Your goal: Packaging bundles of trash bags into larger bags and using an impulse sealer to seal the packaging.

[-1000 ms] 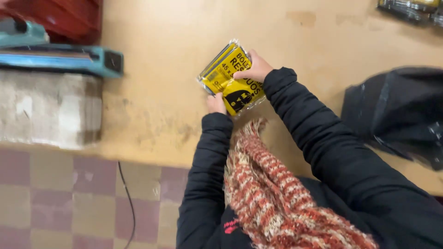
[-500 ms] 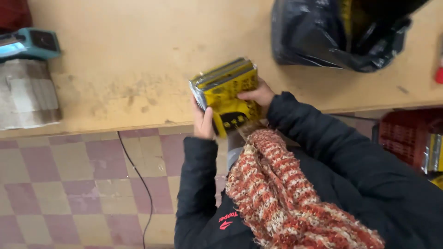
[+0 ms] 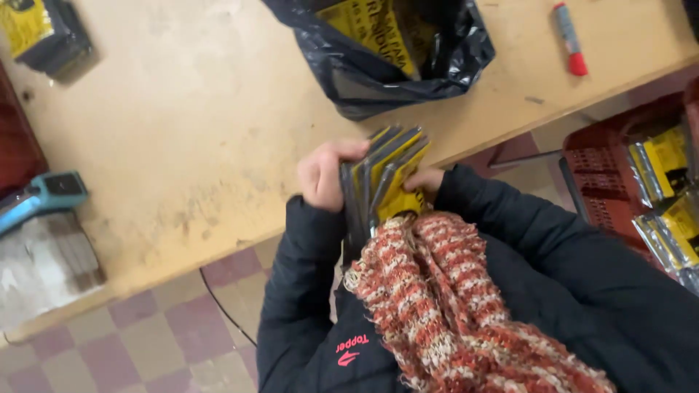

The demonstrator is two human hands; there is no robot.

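A worn wooden worktop [image 3: 182,124] runs above a checkered floor. At its front edge I clamp a stack of yellow-and-black packets [image 3: 382,182] between my left hand [image 3: 324,175] and right hand [image 3: 426,180], both closed on it. The packets look thin, slick and light, so they're best gripped across the stack's flat faces.

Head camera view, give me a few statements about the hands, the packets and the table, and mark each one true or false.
1. Both hands hold a stack of yellow and grey packets on edge. True: the left hand grips one side, the right hand the other.
2. The black bag on the table is closed and tied. False: it gapes open, with yellow packets inside.
3. A red marker lies on the table. True.
4. The crate beside the table is blue. False: it is red and holds more packets.
5. The person wears a knitted scarf. True.
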